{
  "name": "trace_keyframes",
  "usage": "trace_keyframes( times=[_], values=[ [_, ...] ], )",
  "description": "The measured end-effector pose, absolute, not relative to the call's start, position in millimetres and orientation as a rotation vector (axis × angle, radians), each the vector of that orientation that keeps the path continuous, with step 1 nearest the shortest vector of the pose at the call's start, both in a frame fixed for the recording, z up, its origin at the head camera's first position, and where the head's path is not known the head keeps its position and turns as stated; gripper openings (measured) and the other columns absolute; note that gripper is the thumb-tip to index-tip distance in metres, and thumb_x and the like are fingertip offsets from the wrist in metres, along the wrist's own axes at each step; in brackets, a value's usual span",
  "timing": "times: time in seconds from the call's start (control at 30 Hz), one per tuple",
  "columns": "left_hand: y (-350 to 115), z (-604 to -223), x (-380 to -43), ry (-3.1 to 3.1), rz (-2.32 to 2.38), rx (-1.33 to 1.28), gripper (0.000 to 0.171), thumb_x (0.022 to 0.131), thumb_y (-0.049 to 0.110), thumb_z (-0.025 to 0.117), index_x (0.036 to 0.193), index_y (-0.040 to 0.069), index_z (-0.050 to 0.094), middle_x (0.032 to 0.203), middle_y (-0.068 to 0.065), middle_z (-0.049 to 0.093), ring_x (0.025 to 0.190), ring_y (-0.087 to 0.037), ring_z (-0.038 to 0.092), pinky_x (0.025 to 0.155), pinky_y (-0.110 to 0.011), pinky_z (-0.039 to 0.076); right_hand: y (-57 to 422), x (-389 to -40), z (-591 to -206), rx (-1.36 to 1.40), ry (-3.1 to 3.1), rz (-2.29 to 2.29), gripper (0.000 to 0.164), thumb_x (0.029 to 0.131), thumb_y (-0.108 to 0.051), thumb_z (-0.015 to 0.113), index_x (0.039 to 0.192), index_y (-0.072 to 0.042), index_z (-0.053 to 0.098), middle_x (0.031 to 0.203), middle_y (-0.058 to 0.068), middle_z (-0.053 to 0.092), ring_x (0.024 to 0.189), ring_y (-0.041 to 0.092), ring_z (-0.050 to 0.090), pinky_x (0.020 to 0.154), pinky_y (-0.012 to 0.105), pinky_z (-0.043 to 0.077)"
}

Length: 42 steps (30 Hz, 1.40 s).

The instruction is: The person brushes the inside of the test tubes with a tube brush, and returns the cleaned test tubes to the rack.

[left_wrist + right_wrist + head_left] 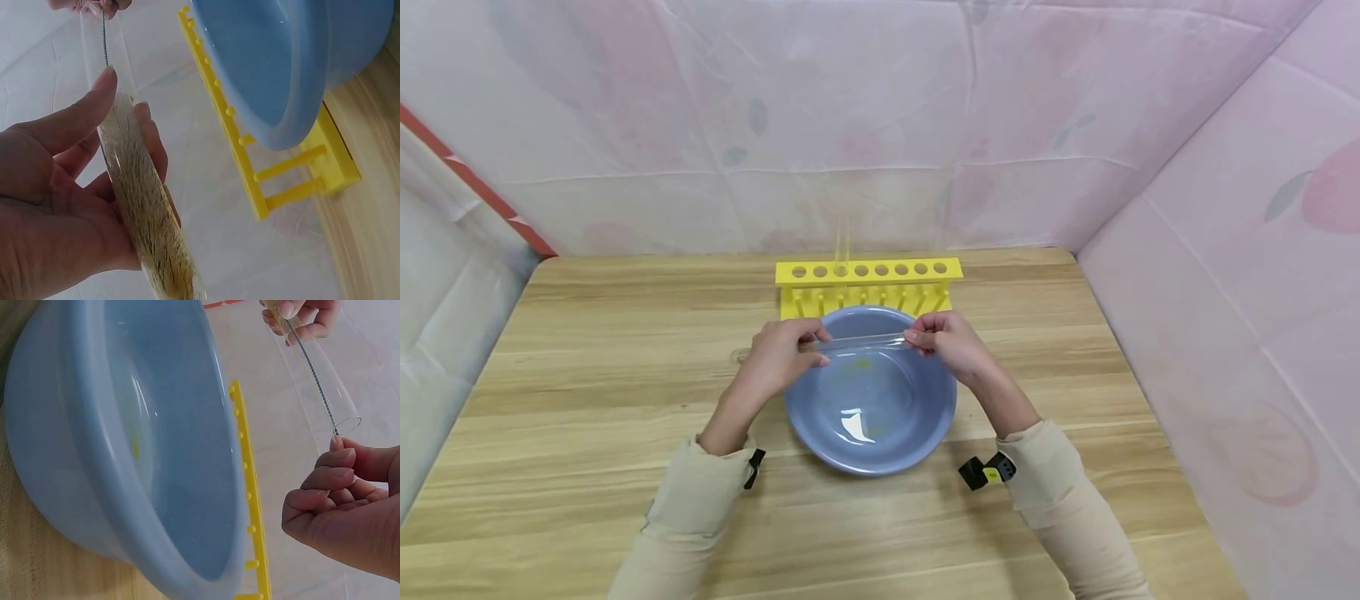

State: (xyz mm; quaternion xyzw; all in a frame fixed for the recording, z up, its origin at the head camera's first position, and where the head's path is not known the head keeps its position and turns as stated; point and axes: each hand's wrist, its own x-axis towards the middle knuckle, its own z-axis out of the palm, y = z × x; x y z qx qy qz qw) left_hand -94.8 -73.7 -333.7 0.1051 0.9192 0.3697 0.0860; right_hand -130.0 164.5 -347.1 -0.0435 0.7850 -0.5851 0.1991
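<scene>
A clear glass test tube (867,342) lies nearly level above the back of a blue basin (811,417). My left hand (778,354) holds the tube, thumb on one side and fingers round the other, as the left wrist view shows. Inside the tube sits a test tube brush, its tan and dark bristles (147,206) filling the left part. Its twisted wire handle (314,375) runs to the tube's open mouth at the right. There my right hand (951,343) pinches the wire end between thumb and fingertips.
Behind the basin stands a yellow test tube rack (868,271) with one upright clear test tube (842,237) in it. Small yellowish marks show in the basin's bottom. The wooden table (610,358) ends at patterned cloth walls (865,125) behind and beside.
</scene>
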Motion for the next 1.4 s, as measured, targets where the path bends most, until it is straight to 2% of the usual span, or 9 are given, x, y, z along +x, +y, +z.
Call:
trace_keyframes(
  times=[0.2,0.43,0.63,0.77,0.87,1.03,1.13,1.27,1.4],
  values=[
    [-76.3,-335.7,-96.6,2.676,1.197,0.331,0.018,0.077,0.007,0.072,0.094,0.005,0.067,0.09,-0.01,0.062,0.084,-0.023,0.054,0.075,-0.037,0.046,168.3,-129.4,-347.4,-0.285,2.302,-1.618,0.016,0.09,0.001,0.053,0.076,0.01,0.054,0.064,0.005,0.048,0.06,0.014,0.044,0.057,0.029,0.038],
    [-76.9,-336.0,-98.6,2.656,1.232,0.372,0.017,0.077,0.006,0.072,0.092,0.002,0.066,0.08,-0.007,0.057,0.074,-0.021,0.049,0.067,-0.032,0.043,171.0,-128.2,-347.1,-0.431,2.43,-1.579,0.014,0.089,0.0,0.055,0.078,0.009,0.057,0.066,0.006,0.049,0.062,0.019,0.044,0.055,0.023,0.037],
    [-73.0,-335.7,-97.7,2.724,1.18,0.343,0.017,0.075,0.007,0.073,0.091,0.005,0.066,0.084,-0.007,0.062,0.078,-0.022,0.054,0.069,-0.035,0.045,170.7,-128.0,-344.2,-0.237,2.376,-1.604,0.017,0.088,-0.001,0.056,0.075,0.009,0.057,0.062,0.002,0.047,0.061,0.014,0.042,0.055,0.024,0.036],
    [-71.8,-335.9,-96.9,2.736,1.148,0.327,0.017,0.075,0.007,0.073,0.091,0.005,0.067,0.079,-0.005,0.059,0.074,-0.021,0.051,0.066,-0.033,0.042,170.1,-129.4,-343.5,-0.093,2.271,-1.666,0.016,0.087,0.002,0.055,0.072,0.008,0.054,0.061,0.0,0.047,0.061,0.011,0.042,0.056,0.024,0.037],
    [-72.1,-335.7,-95.5,2.725,1.15,0.328,0.017,0.076,0.007,0.073,0.092,0.005,0.067,0.08,-0.005,0.058,0.074,-0.02,0.05,0.066,-0.033,0.042,170.4,-130.3,-344.0,-0.089,2.26,-1.67,0.016,0.087,0.003,0.055,0.072,0.007,0.053,0.061,0.0,0.046,0.061,0.012,0.042,0.058,0.025,0.038],
    [-74.8,-335.0,-93.8,2.678,1.211,0.362,0.016,0.078,0.006,0.071,0.093,0.003,0.066,0.091,-0.009,0.064,0.086,-0.024,0.057,0.077,-0.038,0.046,171.0,-129.2,-342.6,-0.224,2.373,-1.611,0.018,0.088,0.001,0.055,0.072,0.007,0.053,0.061,0.003,0.044,0.06,0.014,0.04,0.056,0.026,0.035],
    [-77.0,-334.7,-94.3,2.645,1.233,0.381,0.016,0.078,0.006,0.07,0.093,0.002,0.065,0.095,-0.011,0.065,0.094,-0.026,0.058,0.083,-0.039,0.046,172.0,-129.0,-344.2,-0.363,2.455,-1.608,0.017,0.088,0.003,0.054,0.073,0.009,0.054,0.062,0.013,0.046,0.058,0.014,0.039,0.052,0.024,0.032],
    [-79.9,-334.9,-95.3,2.608,1.234,0.377,0.015,0.08,0.007,0.069,0.093,0.001,0.065,0.093,-0.01,0.064,0.092,-0.025,0.058,0.082,-0.038,0.046,173.8,-129.6,-350.2,-0.511,2.542,-1.625,0.015,0.087,0.004,0.055,0.073,0.009,0.056,0.065,0.023,0.047,0.055,0.014,0.04,0.049,0.023,0.032],
    [-80.9,-336.2,-95.5,2.627,1.218,0.368,0.013,0.08,0.007,0.069,0.091,0.002,0.065,0.091,-0.009,0.064,0.09,-0.025,0.057,0.08,-0.039,0.046,173.4,-129.0,-351.2,-0.517,2.55,-1.639,0.015,0.086,0.004,0.056,0.071,0.006,0.056,0.062,0.019,0.047,0.054,0.014,0.039,0.048,0.023,0.031]
  ],
)
